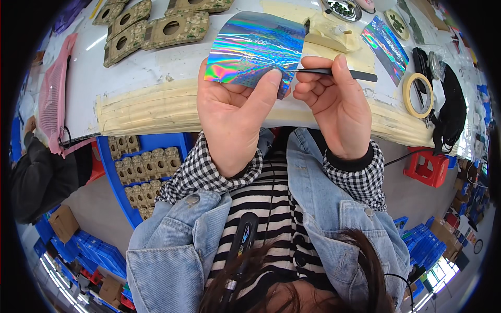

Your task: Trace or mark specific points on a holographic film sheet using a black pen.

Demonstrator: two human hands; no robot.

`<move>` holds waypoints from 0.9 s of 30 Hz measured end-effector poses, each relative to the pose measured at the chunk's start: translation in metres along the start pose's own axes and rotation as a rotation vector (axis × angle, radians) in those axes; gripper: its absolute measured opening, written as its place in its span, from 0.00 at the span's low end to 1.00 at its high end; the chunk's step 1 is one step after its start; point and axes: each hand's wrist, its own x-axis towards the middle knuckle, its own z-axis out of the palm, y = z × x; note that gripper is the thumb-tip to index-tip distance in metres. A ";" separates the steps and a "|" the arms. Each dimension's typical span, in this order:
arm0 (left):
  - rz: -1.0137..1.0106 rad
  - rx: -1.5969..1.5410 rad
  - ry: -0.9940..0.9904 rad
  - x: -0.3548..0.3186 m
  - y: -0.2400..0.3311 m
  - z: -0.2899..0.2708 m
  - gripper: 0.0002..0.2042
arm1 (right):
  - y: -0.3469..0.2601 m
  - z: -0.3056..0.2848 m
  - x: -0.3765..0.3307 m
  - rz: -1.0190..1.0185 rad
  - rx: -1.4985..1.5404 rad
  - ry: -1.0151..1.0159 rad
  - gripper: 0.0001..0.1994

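My left hand [235, 112] holds a shiny holographic sheet [255, 44] by its near edge, thumb on top and fingers underneath. The sheet is blue and silver with rainbow streaks, and its near right part has small dimples or dots. In my right hand [342, 107] are dark tweezers [360, 75], pinched between thumb and fingers. Their tip meets the sheet's near right corner, close to my left thumb. Whether the tip grips anything is too small to tell. Just beyond lies a cream-coloured block [331, 32] on the table.
Camouflage-patterned parts with round holes [175, 31] lie at the far left. A second holographic sheet [385, 47], a tape roll [417, 95] and a dish of small dark pieces [343, 8] are to the right. A blue tray [122, 190] of similar parts sits below the table edge, left.
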 end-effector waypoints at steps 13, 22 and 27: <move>0.017 0.068 0.049 0.001 0.001 0.001 0.08 | -0.004 -0.006 -0.008 -0.803 -0.818 -0.029 0.18; 0.004 0.065 -0.039 -0.003 0.005 0.004 0.09 | -0.005 0.015 -0.006 -0.507 -0.573 0.008 0.09; -0.119 -0.007 -0.140 -0.008 0.006 0.002 0.15 | -0.007 0.020 0.000 -0.531 -0.449 0.084 0.11</move>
